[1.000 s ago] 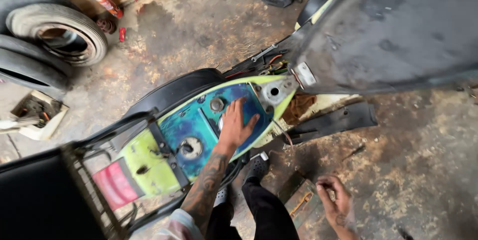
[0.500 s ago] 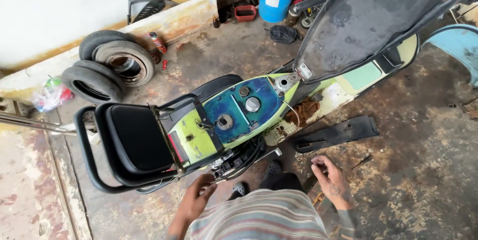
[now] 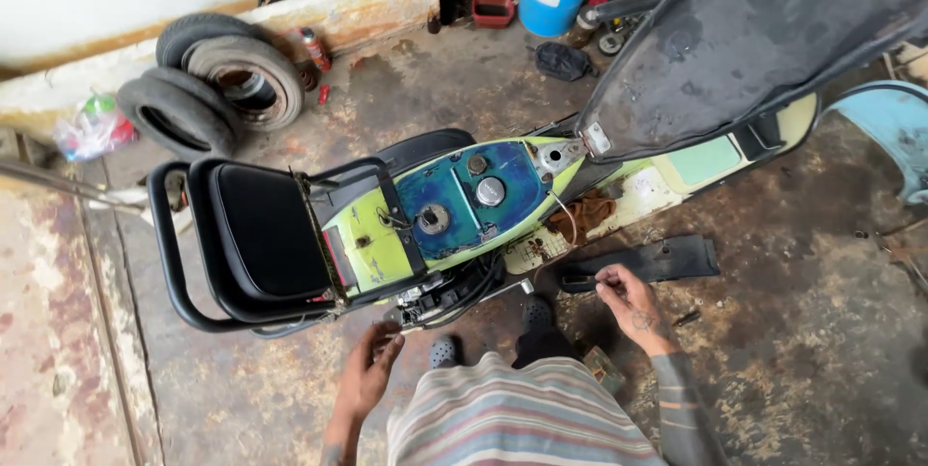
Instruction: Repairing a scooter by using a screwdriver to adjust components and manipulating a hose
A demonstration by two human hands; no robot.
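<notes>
1. The left hand [image 3: 367, 374] hung low at about 7 o'clock from the scooter body [image 3: 464, 200], fingers [image 3: 387, 340] loosely curled and half open, gripping nothing.
2. Its fingertips pointed toward 1 o'clock, just short of the tangle of black cables [image 3: 440, 297] under the scooter's lower edge; whether they touched could not be told.
3. The right hand [image 3: 633, 302] sat at about 5 o'clock from the scooter, fingers bent and partly closed, their tips at the near end of a flat black panel [image 3: 648, 261] lying on the concrete floor [image 3: 793, 331].
4. Whether those fingers actually pinched the panel or only rested on it could not be told.
5. The panel stretched away from the hand toward 2 o'clock, just beside the scooter's pale lower side.
6. The blue and green tank top, with its round cap [image 3: 490, 190], lay at 12 o'clock from the left hand, well apart.
7. The raised black seat [image 3: 764, 31] stood at 1 o'clock; the black backrest [image 3: 266, 229] at 9 o'clock; the tyres [image 3: 217, 89] at 10 o'clock.
</notes>
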